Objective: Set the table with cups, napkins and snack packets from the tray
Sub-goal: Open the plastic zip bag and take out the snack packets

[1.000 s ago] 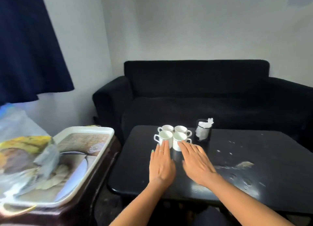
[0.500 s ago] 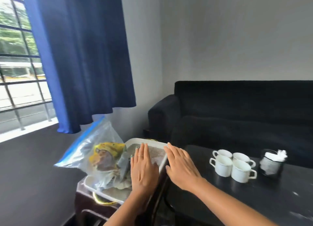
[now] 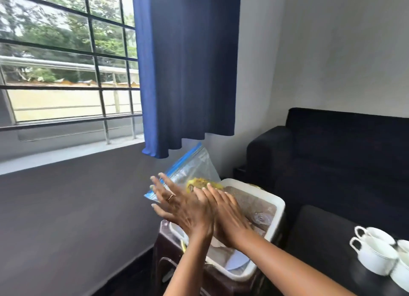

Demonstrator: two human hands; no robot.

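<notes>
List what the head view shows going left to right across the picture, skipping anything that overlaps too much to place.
Barred window → blue curtain → clear zip bag with yellow snack packets → white rectangular tray → black sofa → white ceramic cups on the black table.

Clear zip bag (image 3: 194, 169) of yellow snack packets upright in white tray (image 3: 275, 209), white cups (image 3: 374, 253) clustered on dark table (image 3: 327, 240)
</notes>
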